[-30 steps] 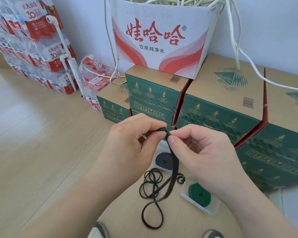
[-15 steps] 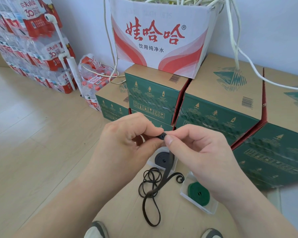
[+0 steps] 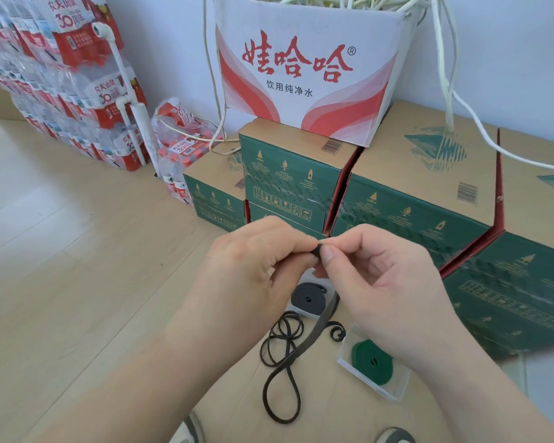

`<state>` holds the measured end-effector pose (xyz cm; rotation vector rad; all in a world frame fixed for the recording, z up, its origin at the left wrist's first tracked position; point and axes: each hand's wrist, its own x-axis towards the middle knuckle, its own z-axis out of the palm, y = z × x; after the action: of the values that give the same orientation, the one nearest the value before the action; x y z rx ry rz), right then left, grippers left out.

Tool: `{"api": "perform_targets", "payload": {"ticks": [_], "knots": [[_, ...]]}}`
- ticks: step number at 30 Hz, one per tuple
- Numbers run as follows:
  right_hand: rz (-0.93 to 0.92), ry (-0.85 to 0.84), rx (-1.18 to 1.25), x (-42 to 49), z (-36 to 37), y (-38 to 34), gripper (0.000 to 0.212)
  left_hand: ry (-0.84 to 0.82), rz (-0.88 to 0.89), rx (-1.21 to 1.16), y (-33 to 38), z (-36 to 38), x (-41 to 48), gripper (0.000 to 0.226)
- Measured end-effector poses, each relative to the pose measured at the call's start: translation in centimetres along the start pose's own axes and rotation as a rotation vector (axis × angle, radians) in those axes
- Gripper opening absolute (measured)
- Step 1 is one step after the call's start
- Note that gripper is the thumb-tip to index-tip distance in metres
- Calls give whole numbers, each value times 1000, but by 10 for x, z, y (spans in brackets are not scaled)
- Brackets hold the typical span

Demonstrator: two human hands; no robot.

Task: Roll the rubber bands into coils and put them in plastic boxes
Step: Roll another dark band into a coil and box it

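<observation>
head | left hand [image 3: 256, 266], right hand [image 3: 384, 282] pinch black band [image 3: 317, 329] | strand shifted right (slightly)

The band [image 3: 321, 326] is black; the grey coil [image 3: 307, 297] is dark, beside a green coil [image 3: 371, 361]. The top carton [image 3: 301, 100] is white with red swirls and characters. The lower cartons [image 3: 406, 215] are dark green with tan tops. The packs [image 3: 77, 75] bear red labels. The floor [image 3: 61, 251] is pale wood-grain.
</observation>
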<state>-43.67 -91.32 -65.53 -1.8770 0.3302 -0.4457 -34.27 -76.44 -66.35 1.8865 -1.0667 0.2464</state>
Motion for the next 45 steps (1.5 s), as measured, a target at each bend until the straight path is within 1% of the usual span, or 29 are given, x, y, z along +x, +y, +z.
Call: {"api": "perform_targets", "payload": {"ticks": [1, 4, 6, 8, 10, 13, 16, 18, 21, 23, 25, 27, 30, 31, 32, 34, 35, 38, 42, 45], "knots": [[-17, -10, -33, -1, 0, 0, 17, -6, 16, 21, -2, -2, 0, 13], [-100, -13, -179, -2, 1, 0, 14, -38, 87, 170, -5, -2, -2, 30], [-149, 4, -247, -3, 4, 2, 12, -68, 121, 209, -6, 2, -3, 29], [-171, 16, -267, -4, 8, 4, 12, -69, 120, 215, -6, 3, -2, 26], [-119, 17, -171, -6, 11, 2, 17, -45, 99, 182, -9, 1, 1, 22], [-25, 45, 55, -4, 11, -6, 22, 21, 94, 131, -8, -1, 5, 14], [55, 137, 257, 0, 10, -9, 15, 69, 103, 132, -2, 3, 6, 4], [97, 147, 355, 2, 8, -9, 7, 76, 107, 147, 0, 4, 7, 5], [86, 79, 359, 2, 2, -8, 5, 79, 135, 137, -2, 2, 9, 10], [67, 36, 360, 2, 0, -8, 6, 86, 138, 150, -2, 0, 8, 18], [56, 32, 343, 2, 0, -7, 8, 87, 126, 169, 0, 0, 6, 23], [46, 76, 274, 2, 3, -4, 11, 61, 101, 145, 0, 2, 5, 18], [38, 126, 109, 3, 3, 1, 15, -36, 111, 112, -4, 3, 3, 5], [31, 115, 61, 4, 2, 1, 17, -52, 110, 123, -4, 3, 3, 7], [25, 97, 34, 5, 0, 1, 19, -56, 101, 140, -4, 2, 2, 14], [16, 73, 35, 5, -1, -1, 21, -60, 89, 162, -3, 4, 2, 37], [14, 73, 61, 4, 0, -2, 22, -68, 99, 157, -3, 5, 2, 42], [50, 99, 194, 2, 6, -6, 18, -57, 145, 152, -4, 8, 2, 35], [113, 153, 351, 3, 8, -11, 3, -6, 123, 105, -2, 3, 5, 22], [123, 156, 369, 4, 4, -17, 11, 45, 113, 123, 1, 1, 6, 13]]}}
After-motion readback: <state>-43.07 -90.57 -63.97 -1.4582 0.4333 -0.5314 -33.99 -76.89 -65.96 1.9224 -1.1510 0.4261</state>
